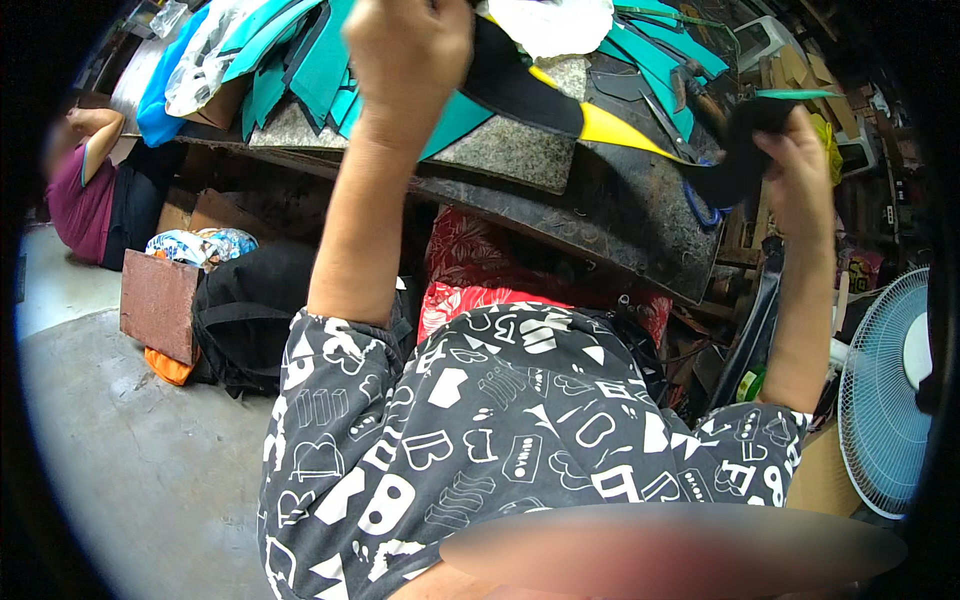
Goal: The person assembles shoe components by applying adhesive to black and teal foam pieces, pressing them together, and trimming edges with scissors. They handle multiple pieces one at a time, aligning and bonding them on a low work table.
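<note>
A black and yellow strip of flexible sheet material [615, 128] stretches in the air between my two hands, above the workbench. My left hand [415, 55] is closed in a fist at the top edge of the view, its fingertips partly cut off, with the black left end of the strip beside it. At the right, my right hand [797, 170] pinches the strip's other end, a folded black part with a teal edge showing. Below the strip lies a speckled stone slab [500, 160]. Blue-handled scissors [706, 208] lie near my right hand, partly hidden by the strip.
Teal cut pieces [315, 75] are heaped along the bench [620, 225]. A hammer [690, 85] lies at the back right. A fan [885, 390] stands by my right arm. Another person [90, 190] sits at the far left, near a black bag [250, 320].
</note>
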Motion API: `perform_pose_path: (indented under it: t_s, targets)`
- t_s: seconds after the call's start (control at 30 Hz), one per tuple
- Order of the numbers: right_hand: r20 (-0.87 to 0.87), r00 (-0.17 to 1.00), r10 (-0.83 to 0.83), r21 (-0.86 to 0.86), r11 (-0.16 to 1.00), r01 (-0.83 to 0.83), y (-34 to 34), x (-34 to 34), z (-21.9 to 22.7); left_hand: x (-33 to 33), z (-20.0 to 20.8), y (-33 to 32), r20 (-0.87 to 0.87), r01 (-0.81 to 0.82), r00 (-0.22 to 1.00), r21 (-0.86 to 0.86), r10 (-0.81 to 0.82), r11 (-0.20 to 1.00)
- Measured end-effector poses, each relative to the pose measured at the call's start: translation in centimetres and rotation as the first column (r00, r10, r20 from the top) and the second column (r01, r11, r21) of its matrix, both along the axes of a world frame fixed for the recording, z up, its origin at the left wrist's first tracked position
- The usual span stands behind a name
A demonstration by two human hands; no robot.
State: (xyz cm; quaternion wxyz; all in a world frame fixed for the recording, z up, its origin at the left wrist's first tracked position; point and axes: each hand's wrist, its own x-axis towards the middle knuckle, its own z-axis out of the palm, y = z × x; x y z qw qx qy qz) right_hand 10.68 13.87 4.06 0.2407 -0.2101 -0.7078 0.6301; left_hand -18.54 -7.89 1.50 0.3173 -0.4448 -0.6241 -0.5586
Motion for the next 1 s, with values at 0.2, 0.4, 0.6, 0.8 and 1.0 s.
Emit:
perform_pose_path:
  t_s: [0.2, 0.4, 0.6, 0.8, 1.0]
  targets:
    - [-0.042, 0.999, -0.008, -0.262, 0.965, -0.004, -2.8, -3.6, -3.5, 5.1, -5.6, -1.9, -0.428, -0.238, 0.896, -0.235, 0.12, 0.942]
    - [0.031, 1.0, -0.007, -0.202, 0.979, 0.014, -3.6, -5.0, -4.7, 7.2, -7.2, -4.6, -0.071, -0.058, 0.997, -0.394, 0.033, 0.917]
    - [0.022, 0.982, 0.189, -0.278, 0.944, -0.176, -5.2, -5.1, -3.8, 8.6, -7.3, -5.4, 0.653, 0.446, 0.707, -0.113, -0.273, 0.888]
    - [0.03, 0.988, 0.152, -0.274, 0.952, -0.138, -4.9, -4.9, -4.5, 9.3, -7.1, -3.2, 0.761, 0.593, 0.468, 0.106, -0.449, 0.798]
    - [-0.011, 0.998, 0.067, -0.125, 0.99, -0.068, -4.3, -4.2, -3.1, 7.7, -6.2, -1.3, 0.845, 0.649, 0.124, 0.328, -0.521, 0.687]
